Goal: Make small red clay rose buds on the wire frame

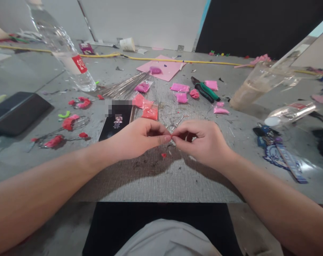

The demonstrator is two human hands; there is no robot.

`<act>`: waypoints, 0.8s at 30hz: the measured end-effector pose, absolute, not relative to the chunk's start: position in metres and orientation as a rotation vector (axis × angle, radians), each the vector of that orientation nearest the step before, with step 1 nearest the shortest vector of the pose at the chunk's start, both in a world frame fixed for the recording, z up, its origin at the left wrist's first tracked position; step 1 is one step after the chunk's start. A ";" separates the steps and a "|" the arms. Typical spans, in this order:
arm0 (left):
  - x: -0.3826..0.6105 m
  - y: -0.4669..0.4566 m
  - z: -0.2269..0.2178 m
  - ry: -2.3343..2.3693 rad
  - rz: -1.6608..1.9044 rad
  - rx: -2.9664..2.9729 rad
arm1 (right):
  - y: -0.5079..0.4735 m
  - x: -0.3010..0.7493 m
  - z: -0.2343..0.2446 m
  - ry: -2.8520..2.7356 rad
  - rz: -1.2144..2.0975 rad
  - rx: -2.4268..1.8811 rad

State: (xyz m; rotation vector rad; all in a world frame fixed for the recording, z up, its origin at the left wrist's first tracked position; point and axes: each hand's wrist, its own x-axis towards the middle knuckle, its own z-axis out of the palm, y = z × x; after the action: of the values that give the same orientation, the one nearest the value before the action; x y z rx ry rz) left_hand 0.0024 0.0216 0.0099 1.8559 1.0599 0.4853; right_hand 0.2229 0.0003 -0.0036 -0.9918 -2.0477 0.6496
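Observation:
My left hand (140, 137) and my right hand (201, 140) meet above the middle of the grey table (156, 177), fingertips touching. Both are closed in a pinch on a tiny red piece (172, 136) held between them. A small red crumb (163, 155) lies on the table just below. Thin wires (174, 124) lie right behind my fingers. A phone (116, 124) with a lit screen lies just beyond my left hand, beside small bags of orange-red clay (150, 112).
Pink clay bags (179, 87), green-handled pliers (205, 90), a bundle of wire rods (124, 87) and pink paper (161, 67) lie further back. A water bottle (62, 46) stands at left near a dark case (16, 112). Red clay flowers (68, 122), a plastic cup (254, 87) and keys (279, 149) flank me.

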 end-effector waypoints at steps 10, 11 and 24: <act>0.002 0.021 0.013 1.071 0.520 1.911 | 0.002 0.223 0.000 -1.961 0.697 -1.087; 0.001 0.024 0.013 1.099 0.535 2.003 | 0.003 0.224 0.000 -1.942 0.736 -1.105; -0.016 0.054 -0.009 1.246 0.442 2.637 | 0.007 0.224 -0.009 -1.733 1.182 -1.189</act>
State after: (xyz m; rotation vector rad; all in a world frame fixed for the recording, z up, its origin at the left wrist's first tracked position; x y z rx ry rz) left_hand -0.0164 0.0541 -0.0088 2.6369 1.2456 0.4420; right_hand 0.2239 0.0066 -0.0089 -1.1889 -1.7327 1.1823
